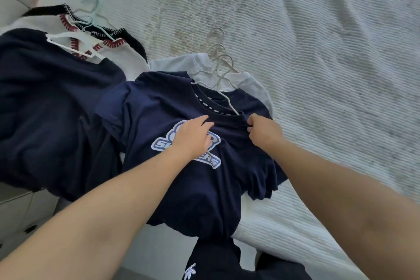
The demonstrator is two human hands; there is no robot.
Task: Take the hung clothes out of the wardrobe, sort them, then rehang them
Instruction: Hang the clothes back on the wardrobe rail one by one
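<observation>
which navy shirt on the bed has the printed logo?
The navy T-shirt under both hands, atop the right pile: blue-and-white chest logo. The navy shirt on the left pile shows plain.

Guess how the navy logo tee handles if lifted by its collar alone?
Likely floppy: the navy logo tee already drapes over the bed edge. Probably light; the right hand bunches its collar in a pinch. May slide off its hanger.
</observation>
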